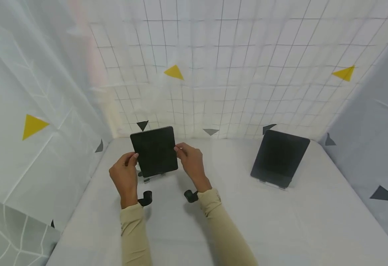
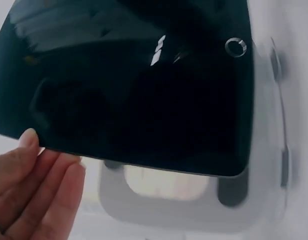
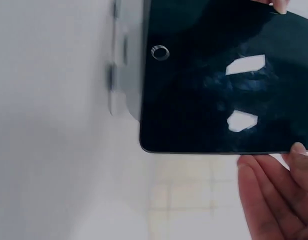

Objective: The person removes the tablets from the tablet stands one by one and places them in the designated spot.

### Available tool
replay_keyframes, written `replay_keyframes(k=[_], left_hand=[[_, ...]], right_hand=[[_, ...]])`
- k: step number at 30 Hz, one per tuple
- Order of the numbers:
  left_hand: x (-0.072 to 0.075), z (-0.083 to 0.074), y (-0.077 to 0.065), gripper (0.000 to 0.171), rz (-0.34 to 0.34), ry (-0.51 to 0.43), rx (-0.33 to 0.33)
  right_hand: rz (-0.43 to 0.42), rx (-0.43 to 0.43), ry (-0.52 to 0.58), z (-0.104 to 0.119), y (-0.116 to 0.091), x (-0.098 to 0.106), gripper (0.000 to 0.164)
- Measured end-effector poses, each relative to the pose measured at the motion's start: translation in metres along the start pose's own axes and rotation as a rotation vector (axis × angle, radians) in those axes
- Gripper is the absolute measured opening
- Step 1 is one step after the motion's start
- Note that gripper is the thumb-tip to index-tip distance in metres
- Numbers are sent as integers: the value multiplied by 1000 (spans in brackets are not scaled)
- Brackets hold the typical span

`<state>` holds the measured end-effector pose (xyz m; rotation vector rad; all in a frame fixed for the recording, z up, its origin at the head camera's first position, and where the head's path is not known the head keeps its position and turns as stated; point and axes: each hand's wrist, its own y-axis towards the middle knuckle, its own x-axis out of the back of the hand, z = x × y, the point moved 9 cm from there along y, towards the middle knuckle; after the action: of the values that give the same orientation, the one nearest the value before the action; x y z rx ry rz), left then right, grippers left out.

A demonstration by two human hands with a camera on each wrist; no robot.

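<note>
Dark flat tablet (image 1: 155, 151) with a glossy screen, raised in both hands toward the back left of a white desk (image 1: 264, 229), leaning slightly to one side. On its face, near one edge, a ring-shaped button (image 2: 236, 47); across the screen, white reflections (image 3: 245, 65). At the tablet's left edge, the left hand (image 1: 126, 173), fingers and thumb narrowed in a pinch on the rim. At the right edge, the right hand (image 1: 192, 160), pinching likewise between thumb and fingers. Just behind the tablet, mostly hidden, a pale stand (image 2: 111, 192) with a rounded cutout and dark pads; contact between the two impossible to tell. Below the hands, a dark wrist camera at each wrist, the left one (image 1: 146, 198) and the right one (image 1: 190, 196), then beige sleeves (image 1: 135, 232). Well apart, toward the back right of the desk, a second tablet (image 1: 279, 159), tilted back on a clear holder (image 1: 274, 184). Beyond, a white grid-lined backdrop (image 1: 207, 92) with yellow triangles (image 1: 174, 72) and darker ones (image 1: 142, 125).
</note>
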<state>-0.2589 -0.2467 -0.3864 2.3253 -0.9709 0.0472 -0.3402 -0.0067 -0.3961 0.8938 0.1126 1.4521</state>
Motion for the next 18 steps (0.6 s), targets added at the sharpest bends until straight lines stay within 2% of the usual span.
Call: replay_keyframes(k=[3,9,12,18], left_hand=[[-8,-11,-1,14,47,-39,-10],[-37,-32,-10,13,153,-71,-68],[-49,-40,-13,12,215,-74,-84],[-69,-46,-22,7,312,-10,-86]], right_hand=[[24,-12,-31,3,-4,20,12],[68,-37,-119,3,-18,63,9],[102,-89,-147,-2,-22,76,10],[160,-193,-198,-12,-32,92,11]])
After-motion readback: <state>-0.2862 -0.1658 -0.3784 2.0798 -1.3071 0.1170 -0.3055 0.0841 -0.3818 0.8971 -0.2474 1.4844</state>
